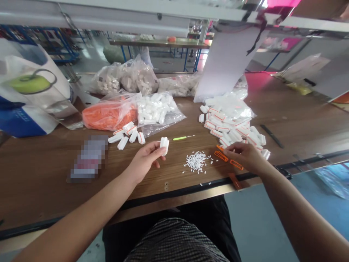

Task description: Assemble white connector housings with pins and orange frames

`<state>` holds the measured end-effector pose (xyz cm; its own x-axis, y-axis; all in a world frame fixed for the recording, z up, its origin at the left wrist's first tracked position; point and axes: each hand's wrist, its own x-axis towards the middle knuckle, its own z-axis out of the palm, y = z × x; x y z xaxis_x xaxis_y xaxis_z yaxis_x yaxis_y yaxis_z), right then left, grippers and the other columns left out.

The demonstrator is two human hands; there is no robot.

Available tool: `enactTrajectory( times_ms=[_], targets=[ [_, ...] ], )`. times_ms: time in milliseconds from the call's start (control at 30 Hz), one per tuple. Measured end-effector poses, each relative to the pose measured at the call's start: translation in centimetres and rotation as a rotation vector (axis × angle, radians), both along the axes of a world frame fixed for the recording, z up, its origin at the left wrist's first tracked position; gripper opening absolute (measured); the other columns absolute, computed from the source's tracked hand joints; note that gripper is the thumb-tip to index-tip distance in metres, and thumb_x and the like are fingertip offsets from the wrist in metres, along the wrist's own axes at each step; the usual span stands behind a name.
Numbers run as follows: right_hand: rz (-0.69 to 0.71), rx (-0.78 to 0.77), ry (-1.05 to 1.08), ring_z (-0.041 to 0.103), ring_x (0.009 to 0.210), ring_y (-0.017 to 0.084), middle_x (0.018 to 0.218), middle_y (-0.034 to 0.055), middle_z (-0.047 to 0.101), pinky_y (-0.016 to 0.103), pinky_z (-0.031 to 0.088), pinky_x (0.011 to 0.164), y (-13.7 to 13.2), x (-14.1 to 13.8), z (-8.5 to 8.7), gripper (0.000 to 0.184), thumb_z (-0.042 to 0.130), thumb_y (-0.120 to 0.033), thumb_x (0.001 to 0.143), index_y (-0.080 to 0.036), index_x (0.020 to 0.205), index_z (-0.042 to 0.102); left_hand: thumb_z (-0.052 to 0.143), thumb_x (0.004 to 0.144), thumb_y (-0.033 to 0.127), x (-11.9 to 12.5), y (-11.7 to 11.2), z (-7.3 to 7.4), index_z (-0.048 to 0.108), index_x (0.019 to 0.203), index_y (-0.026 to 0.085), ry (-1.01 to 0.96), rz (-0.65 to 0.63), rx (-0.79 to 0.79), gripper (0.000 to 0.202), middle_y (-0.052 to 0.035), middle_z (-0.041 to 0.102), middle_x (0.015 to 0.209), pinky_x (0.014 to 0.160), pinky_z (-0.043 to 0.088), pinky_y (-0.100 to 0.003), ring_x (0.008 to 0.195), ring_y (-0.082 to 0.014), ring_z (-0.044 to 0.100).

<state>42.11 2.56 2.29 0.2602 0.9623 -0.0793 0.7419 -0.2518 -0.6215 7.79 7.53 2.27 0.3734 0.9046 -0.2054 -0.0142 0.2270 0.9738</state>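
My left hand (148,158) is closed on a white plastic housing (164,145), held upright just above the table. My right hand (244,156) pinches an orange plastic frame (219,147) at its fingertips. Two more orange frames, one of them this loose frame (236,165), lie below those fingers. Between my hands is a pile of tiny white pegs (196,161). A thin tool with a yellow-green handle (179,138) lies behind the pile. Beyond my right hand is a heap of white housings (231,131), some with orange frames fitted.
Further back are a bag of orange parts (109,114), a bag of white parts (156,109) and several clear bags (131,78). Several housings (128,134) lie at left, near a blurred-out item (88,158). A dark flat strip (272,136) rests at right.
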Motion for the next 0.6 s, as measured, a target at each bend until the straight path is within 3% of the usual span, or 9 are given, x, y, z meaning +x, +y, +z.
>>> enactTrajectory(
  times_ms=[100, 233, 433, 600],
  targets=[
    [0.050, -0.002, 0.124, 0.049, 0.047, 0.011, 0.053, -0.0007, 0.059, 0.024, 0.035, 0.045, 1.2, -1.2, 0.0, 0.030, 0.065, -0.048, 0.071, -0.018, 0.072, 0.069, 0.077, 0.073, 0.045, 0.2, 0.2, -1.4, 0.065, 0.094, 0.017, -0.106, 0.028, -0.075, 0.036, -0.0005, 0.058, 0.086, 0.046, 0.039, -0.015, 0.069, -0.0094, 0.055],
    [0.202, -0.118, 0.225, 0.051, 0.047, 0.010, 0.054, -0.0005, 0.062, 0.022, 0.038, 0.046, 4.4, -3.2, -0.9, 0.026, 0.061, -0.042, 0.075, -0.018, 0.074, 0.069, 0.080, 0.069, 0.044, 0.0, 0.3, -2.5, 0.066, 0.091, 0.016, -0.151, -0.011, -0.140, 0.039, -0.0003, 0.058, 0.084, 0.045, 0.040, -0.015, 0.066, -0.0087, 0.054],
    [0.155, -0.101, 0.044, 0.046, 0.040, 0.011, 0.042, -0.0021, 0.054, 0.024, 0.034, 0.044, 7.9, -3.1, -1.5, 0.024, 0.060, -0.036, 0.076, -0.016, 0.068, 0.071, 0.082, 0.066, 0.046, -0.4, 0.3, -2.3, 0.066, 0.088, 0.015, -0.137, -0.042, -0.151, 0.041, 0.0001, 0.056, 0.081, 0.044, 0.040, -0.015, 0.062, -0.0079, 0.052],
    [0.190, -0.002, -0.106, 0.062, 0.064, 0.017, 0.066, 0.0018, 0.070, 0.027, 0.043, 0.059, 7.4, -3.0, -1.0, 0.020, 0.061, -0.033, 0.077, -0.019, 0.077, 0.075, 0.080, 0.071, 0.046, -0.4, 0.3, -2.6, 0.066, 0.092, 0.016, -0.124, -0.056, -0.141, 0.039, -0.0006, 0.058, 0.080, 0.045, 0.040, -0.016, 0.061, -0.0077, 0.051]
  ],
)
